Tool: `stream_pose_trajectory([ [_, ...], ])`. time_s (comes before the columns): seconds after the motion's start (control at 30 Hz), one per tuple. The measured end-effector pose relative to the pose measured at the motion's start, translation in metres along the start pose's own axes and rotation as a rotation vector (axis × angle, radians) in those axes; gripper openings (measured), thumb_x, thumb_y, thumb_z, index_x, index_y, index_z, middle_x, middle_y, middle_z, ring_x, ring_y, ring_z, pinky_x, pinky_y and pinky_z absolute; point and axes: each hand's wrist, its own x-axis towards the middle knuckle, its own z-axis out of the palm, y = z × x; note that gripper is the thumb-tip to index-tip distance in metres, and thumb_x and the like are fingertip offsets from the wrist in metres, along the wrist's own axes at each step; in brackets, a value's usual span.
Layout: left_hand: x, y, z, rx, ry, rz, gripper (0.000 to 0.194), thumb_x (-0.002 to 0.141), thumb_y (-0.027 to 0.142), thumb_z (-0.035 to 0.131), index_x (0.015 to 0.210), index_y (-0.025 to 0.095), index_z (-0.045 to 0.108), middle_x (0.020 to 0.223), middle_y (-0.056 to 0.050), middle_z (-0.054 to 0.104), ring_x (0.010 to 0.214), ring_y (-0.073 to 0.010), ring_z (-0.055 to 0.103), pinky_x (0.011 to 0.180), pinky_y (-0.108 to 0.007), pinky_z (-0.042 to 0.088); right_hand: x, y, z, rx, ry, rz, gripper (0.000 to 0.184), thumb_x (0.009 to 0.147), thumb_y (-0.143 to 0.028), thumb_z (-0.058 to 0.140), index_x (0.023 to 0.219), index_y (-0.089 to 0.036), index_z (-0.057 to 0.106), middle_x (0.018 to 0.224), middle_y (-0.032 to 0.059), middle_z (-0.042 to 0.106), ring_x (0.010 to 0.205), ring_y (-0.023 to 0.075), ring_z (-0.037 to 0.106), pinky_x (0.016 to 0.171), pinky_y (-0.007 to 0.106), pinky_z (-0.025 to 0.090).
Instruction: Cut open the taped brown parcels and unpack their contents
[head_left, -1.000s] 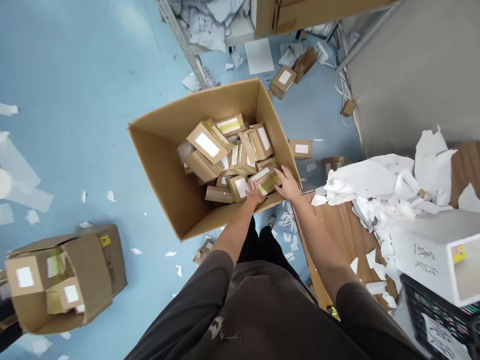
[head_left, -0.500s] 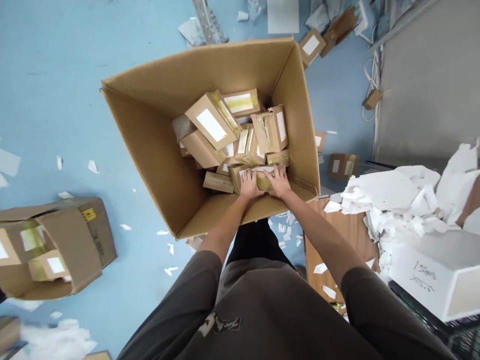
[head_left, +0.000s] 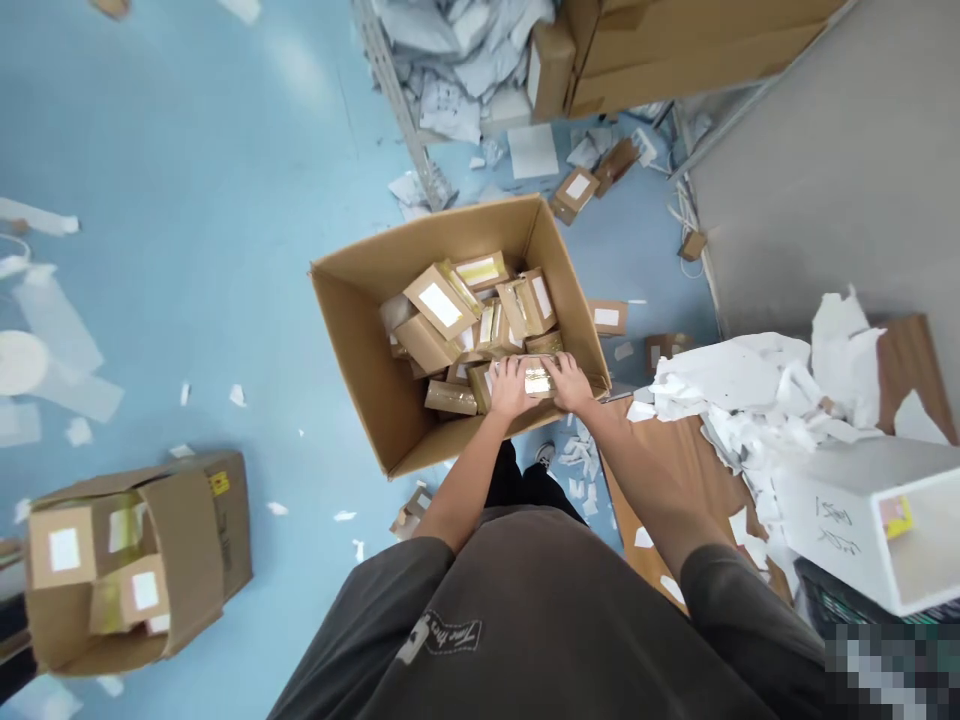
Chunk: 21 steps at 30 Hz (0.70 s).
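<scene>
A large open carton (head_left: 346,345) stands in front of me with several small taped cardboard boxes heaped inside. Close to its near right corner, a small cardboard box (head_left: 537,379) with shiny tape is gripped between my two hands. My left hand (head_left: 511,388) closes on its left end, and my right hand (head_left: 570,382) on its right end. Just left of my left hand lies another small box (head_left: 451,397). Farther back in the heap, a box with a white label (head_left: 442,302) rests tilted on the others.
Another carton (head_left: 184,560) holding labelled boxes is at lower left. To the right, a wooden table (head_left: 652,480) carries torn white paper (head_left: 742,365) and a white bin (head_left: 832,510). A metal post (head_left: 397,110) rises behind the large carton. Paper scraps litter the blue floor.
Both hands have closed on the small box near the carton's near right corner, and its taped side now faces up. The view dipped closer, then drew back.
</scene>
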Motion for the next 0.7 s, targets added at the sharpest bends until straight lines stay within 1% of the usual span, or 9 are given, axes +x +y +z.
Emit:
stream_pose_trajectory([
  [0.1,-0.009,0.028,-0.044,0.045,0.046,0.073,0.108,0.075,0.058,0.09,0.166,0.022,0.044,0.166,-0.02,0.048,0.157,-0.0479,0.035,0.135,-0.065,0.016,-0.031,-0.008,-0.037,0.028,0.121,0.018,0.11,0.071,-0.008,0.075,0.172,-0.022,0.033,0.17,0.021,0.031,0.159,0.0418,0.023,0.12,0.057,0.046],
  [0.2,-0.016,0.063,-0.083,0.091,0.085,0.155,0.108,0.077,0.064,0.088,0.167,0.024,0.042,0.166,-0.019,0.048,0.159,-0.0477,0.033,0.135,-0.064,0.016,-0.07,-0.011,-0.072,0.06,0.261,0.042,0.108,0.074,-0.009,0.075,0.172,-0.023,0.034,0.17,0.0203,0.031,0.159,0.0406,0.023,0.122,0.055,0.044],
  [0.3,-0.019,0.107,-0.108,0.124,0.097,0.274,0.109,0.079,0.066,0.086,0.168,0.022,0.04,0.166,-0.02,0.047,0.16,-0.0491,0.03,0.135,-0.065,0.016,-0.118,-0.006,-0.098,0.099,0.391,0.104,0.105,0.076,-0.008,0.075,0.172,-0.022,0.035,0.17,0.0213,0.031,0.16,0.0403,0.023,0.122,0.054,0.043],
  [0.37,-0.022,0.139,-0.115,0.136,0.079,0.384,0.108,0.081,0.065,0.085,0.169,0.021,0.039,0.167,-0.021,0.045,0.161,-0.0501,0.027,0.135,-0.066,0.015,-0.155,0.001,-0.105,0.134,0.478,0.163,0.106,0.076,-0.008,0.076,0.173,-0.021,0.034,0.171,0.0217,0.029,0.16,0.0411,0.022,0.124,0.056,0.04],
  [0.43,-0.027,0.174,-0.113,0.153,0.049,0.495,0.108,0.081,0.061,0.085,0.17,0.022,0.037,0.169,-0.02,0.043,0.162,-0.0503,0.025,0.135,-0.066,0.015,-0.197,0.012,-0.103,0.17,0.575,0.23,0.107,0.074,-0.009,0.077,0.172,-0.021,0.034,0.171,0.0214,0.029,0.16,0.0417,0.021,0.126,0.059,0.037],
  [0.47,-0.031,0.193,-0.108,0.166,0.032,0.548,0.108,0.081,0.059,0.086,0.17,0.022,0.037,0.169,-0.02,0.042,0.163,-0.05,0.024,0.136,-0.066,0.015,-0.219,0.018,-0.099,0.186,0.621,0.267,0.108,0.074,-0.009,0.077,0.173,-0.021,0.034,0.171,0.021,0.029,0.16,0.0421,0.021,0.127,0.06,0.036],
  [0.53,-0.041,0.231,-0.092,0.201,-0.004,0.654,0.109,0.08,0.058,0.087,0.17,0.023,0.037,0.17,-0.019,0.042,0.163,-0.0493,0.025,0.136,-0.066,0.013,-0.265,0.032,-0.083,0.213,0.694,0.352,0.109,0.074,-0.01,0.076,0.173,-0.023,0.033,0.171,0.0199,0.03,0.16,0.0425,0.022,0.127,0.062,0.035],
  [0.6,-0.056,0.272,-0.068,0.233,-0.044,0.763,0.109,0.078,0.058,0.088,0.169,0.022,0.039,0.168,-0.02,0.044,0.161,-0.0488,0.027,0.136,-0.065,0.012,-0.314,0.046,-0.059,0.246,0.736,0.449,0.109,0.074,-0.01,0.075,0.174,-0.024,0.032,0.171,0.0193,0.03,0.16,0.0426,0.023,0.127,0.063,0.035],
  [0.7,-0.087,0.332,-0.018,0.265,-0.135,0.929,0.109,0.076,0.057,0.09,0.167,0.022,0.041,0.165,-0.021,0.046,0.159,-0.0483,0.031,0.136,-0.063,0.013,-0.39,0.066,-0.013,0.307,0.786,0.605,0.106,0.075,-0.012,0.077,0.172,-0.022,0.036,0.17,0.0213,0.032,0.158,0.0426,0.027,0.127,0.062,0.035],
])
